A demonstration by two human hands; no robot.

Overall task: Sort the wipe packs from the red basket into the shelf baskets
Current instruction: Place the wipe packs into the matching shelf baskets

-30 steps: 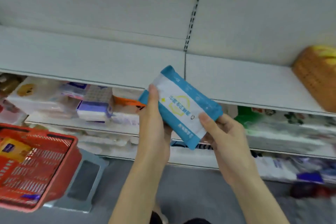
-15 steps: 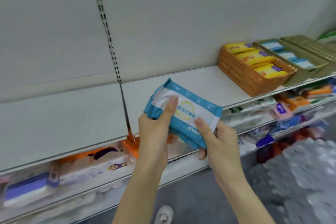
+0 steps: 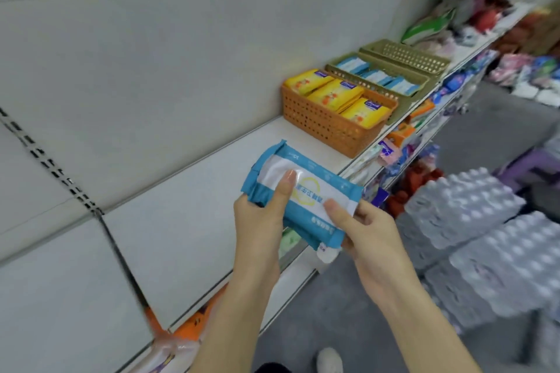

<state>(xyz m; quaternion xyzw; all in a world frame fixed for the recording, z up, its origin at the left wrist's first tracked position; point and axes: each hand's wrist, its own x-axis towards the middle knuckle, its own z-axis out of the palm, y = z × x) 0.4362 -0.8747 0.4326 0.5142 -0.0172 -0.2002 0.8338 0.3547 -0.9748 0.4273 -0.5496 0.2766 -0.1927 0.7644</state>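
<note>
A blue and white wipe pack (image 3: pixel 315 188) is held by both hands over the front edge of the white shelf (image 3: pixel 188 215). My left hand (image 3: pixel 263 215) grips its left end, thumb on top. My right hand (image 3: pixel 360 230) holds its lower right corner. Farther right on the shelf stands an orange basket (image 3: pixel 318 124) with yellow wipe packs (image 3: pixel 336 94). Behind it is an olive basket (image 3: pixel 424 82) with blue and white packs (image 3: pixel 375 74), then another olive basket (image 3: pixel 406 54) whose inside I cannot see. The red basket is out of view.
Lower shelves (image 3: pixel 409 133) under the white shelf hold mixed packaged goods. Shrink-wrapped cases of water bottles (image 3: pixel 485 239) are stacked on the grey floor at the right. More bagged goods (image 3: pixel 454 21) fill the far end of the shelf. A shoe (image 3: pixel 328 359) shows at the bottom.
The view has swung right along the shelf: the red basket has left view and the shelf baskets have come in and closer. Both hands keep hold of the pack.
</note>
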